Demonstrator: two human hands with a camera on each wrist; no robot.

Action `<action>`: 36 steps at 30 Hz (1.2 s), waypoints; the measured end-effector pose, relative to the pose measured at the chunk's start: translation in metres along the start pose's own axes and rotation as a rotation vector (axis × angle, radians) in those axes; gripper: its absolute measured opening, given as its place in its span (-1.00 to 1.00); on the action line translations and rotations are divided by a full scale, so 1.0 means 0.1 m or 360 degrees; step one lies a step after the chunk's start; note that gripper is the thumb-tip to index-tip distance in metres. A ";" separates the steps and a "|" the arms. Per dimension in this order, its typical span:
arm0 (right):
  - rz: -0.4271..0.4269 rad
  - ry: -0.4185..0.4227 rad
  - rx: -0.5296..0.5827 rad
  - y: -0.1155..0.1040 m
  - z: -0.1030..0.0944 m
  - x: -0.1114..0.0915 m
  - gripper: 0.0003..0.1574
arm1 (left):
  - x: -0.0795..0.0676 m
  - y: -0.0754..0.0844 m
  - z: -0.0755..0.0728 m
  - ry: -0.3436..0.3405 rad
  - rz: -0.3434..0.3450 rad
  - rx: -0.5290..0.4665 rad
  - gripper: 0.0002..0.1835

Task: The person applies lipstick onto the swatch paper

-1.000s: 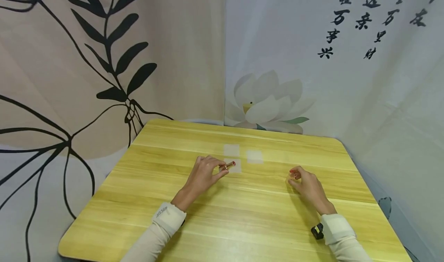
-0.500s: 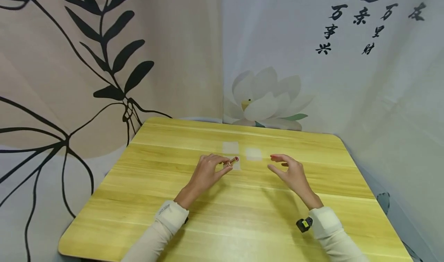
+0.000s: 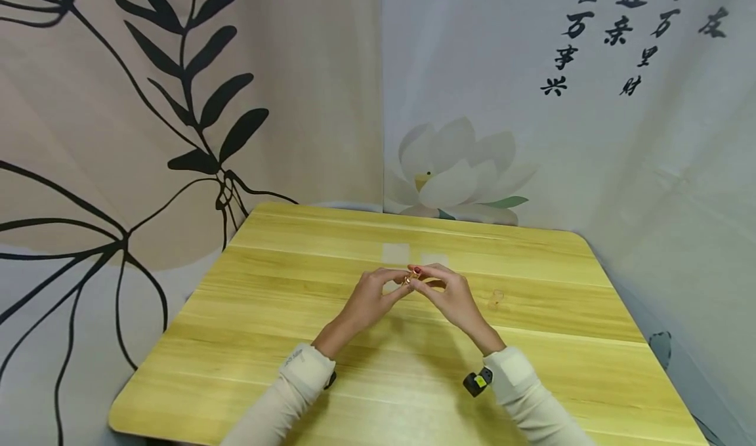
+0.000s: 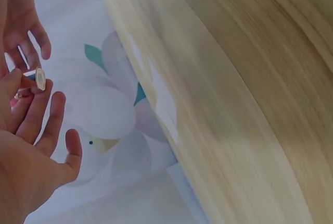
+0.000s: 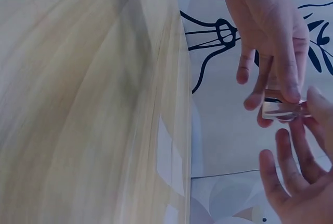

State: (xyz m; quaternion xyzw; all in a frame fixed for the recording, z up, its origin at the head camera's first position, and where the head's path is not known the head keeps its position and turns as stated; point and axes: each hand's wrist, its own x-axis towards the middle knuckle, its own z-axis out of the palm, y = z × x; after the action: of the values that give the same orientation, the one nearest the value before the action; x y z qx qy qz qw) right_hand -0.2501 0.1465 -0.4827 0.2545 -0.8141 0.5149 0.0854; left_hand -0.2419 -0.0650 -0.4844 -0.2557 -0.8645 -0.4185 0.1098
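"One lipstick (image 5: 279,110), held from both sides. Which hand has which part?"

"The left hand (image 3: 371,300) pinches the shiny metallic base between thumb and fingers. The right hand (image 3: 455,298) grips from the opposite side, thumb and forefinger closed about the part near the red tip (image 3: 417,271)."

"And the right hand's other fingers?"

"Loosely bent and spread clear of the tube, as the right wrist view shows."

"Where is the lipstick, then?"

"Up in the air over the yellow wood-grained table (image 3: 390,400), tilted, with its tip toward the right hand. Just beyond, one pale square (image 3: 396,254) and a second square (image 3: 435,260) lie on the tabletop."

"What is that faint outline farther right?"

"A small transparent piece (image 3: 497,297), resting on the table apart from both hands. It may be a cap, but it shows too faintly to be sure."

"Anything on the arms?"

"Pale sleeves (image 3: 277,397), and a black device (image 3: 477,382) at the right wrist."
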 end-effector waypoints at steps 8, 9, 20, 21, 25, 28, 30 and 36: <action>-0.0072 0.0233 -0.0043 -0.03 0.06 -0.03 -0.80 | -0.01 0.01 0.02 0.0072 0.0077 -0.0047 -0.72; -0.0066 0.0263 -0.0044 -0.03 0.07 -0.03 -0.81 | -0.01 0.01 0.03 0.0085 0.0091 -0.0052 -0.73; 0.0043 0.0133 0.0017 -0.05 0.10 -0.04 -0.71 | -0.03 -0.03 0.06 0.0146 0.0106 -0.0044 -0.68; 0.0032 0.0124 0.0020 -0.05 0.10 -0.04 -0.71 | -0.03 -0.03 0.06 0.0152 0.0106 -0.0041 -0.68; 0.0002 0.0159 -0.0004 -0.05 0.10 -0.02 -0.76 | -0.02 -0.05 0.06 0.0165 0.0119 -0.0057 -0.68; 0.0015 0.0212 -0.0015 -0.06 0.11 -0.01 -0.79 | -0.02 -0.06 0.06 0.0161 0.0127 -0.0077 -0.69; 0.0035 0.0240 -0.0016 -0.06 0.12 -0.01 -0.80 | -0.02 -0.06 0.07 0.0158 0.0131 -0.0086 -0.70; 0.0088 0.0281 0.0000 -0.08 0.14 -0.01 -0.80 | -0.03 -0.06 0.08 0.0161 0.0122 -0.0090 -0.70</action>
State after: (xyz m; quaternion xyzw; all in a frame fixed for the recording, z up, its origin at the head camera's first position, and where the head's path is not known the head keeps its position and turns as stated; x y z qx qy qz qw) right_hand -0.2434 0.1322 -0.4830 0.1854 -0.8102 0.5375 0.1425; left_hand -0.2423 -0.0630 -0.4948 -0.2702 -0.8352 -0.4507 0.1619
